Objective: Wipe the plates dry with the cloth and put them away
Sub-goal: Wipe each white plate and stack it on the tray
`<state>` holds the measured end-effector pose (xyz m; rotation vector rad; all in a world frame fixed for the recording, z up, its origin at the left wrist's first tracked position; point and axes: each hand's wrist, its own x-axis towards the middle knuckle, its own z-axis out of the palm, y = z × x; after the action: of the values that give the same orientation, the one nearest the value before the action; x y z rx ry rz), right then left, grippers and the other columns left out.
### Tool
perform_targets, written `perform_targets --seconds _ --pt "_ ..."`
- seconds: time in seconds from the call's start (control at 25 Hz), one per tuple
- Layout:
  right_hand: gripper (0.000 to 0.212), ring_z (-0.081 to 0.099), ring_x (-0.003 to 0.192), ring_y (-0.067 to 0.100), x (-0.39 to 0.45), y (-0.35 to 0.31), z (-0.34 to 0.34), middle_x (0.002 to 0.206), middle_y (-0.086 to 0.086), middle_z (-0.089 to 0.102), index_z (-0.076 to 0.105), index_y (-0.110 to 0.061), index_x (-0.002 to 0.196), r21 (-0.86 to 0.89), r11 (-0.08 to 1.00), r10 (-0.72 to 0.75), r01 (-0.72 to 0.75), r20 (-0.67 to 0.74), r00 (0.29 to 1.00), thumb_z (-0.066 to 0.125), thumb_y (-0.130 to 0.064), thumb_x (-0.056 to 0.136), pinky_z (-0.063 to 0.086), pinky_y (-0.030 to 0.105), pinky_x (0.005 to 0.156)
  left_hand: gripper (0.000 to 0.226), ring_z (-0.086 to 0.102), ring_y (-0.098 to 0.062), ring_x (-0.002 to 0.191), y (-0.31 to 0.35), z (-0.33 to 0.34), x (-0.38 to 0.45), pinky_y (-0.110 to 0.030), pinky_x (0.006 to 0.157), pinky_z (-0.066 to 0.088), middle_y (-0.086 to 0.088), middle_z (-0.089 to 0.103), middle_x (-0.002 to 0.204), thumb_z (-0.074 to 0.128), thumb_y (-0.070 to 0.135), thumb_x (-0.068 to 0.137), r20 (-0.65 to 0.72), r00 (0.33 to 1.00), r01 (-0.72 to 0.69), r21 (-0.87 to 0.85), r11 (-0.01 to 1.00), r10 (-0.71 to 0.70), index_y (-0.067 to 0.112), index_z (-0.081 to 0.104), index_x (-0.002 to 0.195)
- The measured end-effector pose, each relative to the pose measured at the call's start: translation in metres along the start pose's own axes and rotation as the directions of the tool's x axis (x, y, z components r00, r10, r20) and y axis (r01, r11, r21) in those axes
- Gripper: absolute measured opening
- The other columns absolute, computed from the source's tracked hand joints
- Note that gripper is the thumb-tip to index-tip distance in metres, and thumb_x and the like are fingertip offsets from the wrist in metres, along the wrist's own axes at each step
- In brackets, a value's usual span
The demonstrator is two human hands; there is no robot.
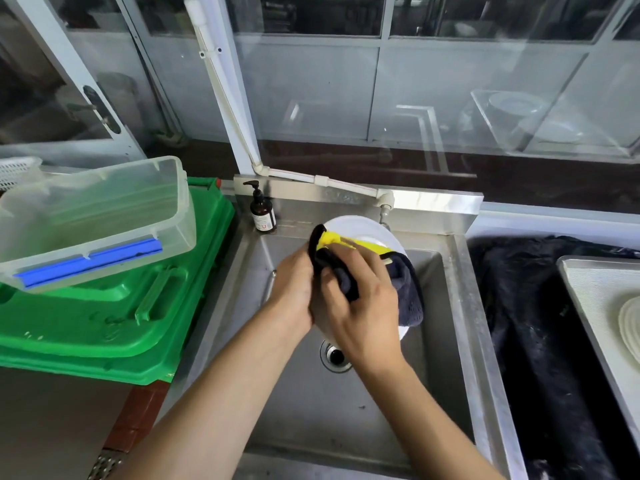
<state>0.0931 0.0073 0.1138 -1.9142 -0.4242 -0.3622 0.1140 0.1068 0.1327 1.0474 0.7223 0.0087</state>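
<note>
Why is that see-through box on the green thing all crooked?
The clear plastic box sits tilted on the stacked green crates, its near edge lower, so it looks like it could slide. Nothing looks spilled or broken. The plate is held over the sink.

Steel sink [460, 306] under my arms, soap bottle [263, 213] standing on its back-left corner. To my right, a black cloth [526, 323] covers the counter, a steel tray [588, 299] lying on it.
</note>
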Motion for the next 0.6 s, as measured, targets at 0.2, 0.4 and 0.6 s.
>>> perform_targets --seconds 0.2,0.4,0.6 --pt "0.036 0.058 0.124 0.023 -0.046 0.019 -0.001 0.132 0.004 0.061 0.068 -0.022 0.127 -0.104 0.977 -0.187 0.186 0.001 0.982 0.065 -0.019 0.092 0.047 0.040 0.104 0.049 0.072 -0.030 0.078 -0.003 -0.007 0.002 -0.040 0.075 0.062 -0.017 0.075 0.097 0.068 0.051 0.090 -0.021 0.995 0.095 -0.072 0.993 -0.096 0.005 0.073 0.106" --pt "0.034 0.058 0.125 0.027 -0.066 0.050 -0.027 0.134 0.008 0.059 0.070 -0.018 0.124 -0.219 0.944 -0.255 0.248 -0.002 0.967 0.064 -0.016 0.091 0.048 0.044 0.104 0.046 0.070 -0.031 0.107 0.006 -0.009 0.007 -0.048 0.100 0.053 -0.013 0.074 0.117 0.063 0.049 0.094 -0.009 1.000 0.015 -0.070 0.997 -0.016 0.012 0.069 0.121" --pt "0.032 0.061 0.115 0.014 -0.006 0.028 -0.026 0.121 -0.009 0.065 0.067 -0.031 0.125 -0.071 0.976 0.189 -0.208 -0.209 0.959 0.060 -0.028 0.094 0.049 0.038 0.102 0.031 0.074 -0.027 0.100 -0.015 -0.007 -0.006 -0.040 0.090 0.058 -0.006 0.079 0.103 0.067 0.042 0.093 -0.006 0.998 -0.068 0.080 0.994 0.069 0.016 0.075 0.107"
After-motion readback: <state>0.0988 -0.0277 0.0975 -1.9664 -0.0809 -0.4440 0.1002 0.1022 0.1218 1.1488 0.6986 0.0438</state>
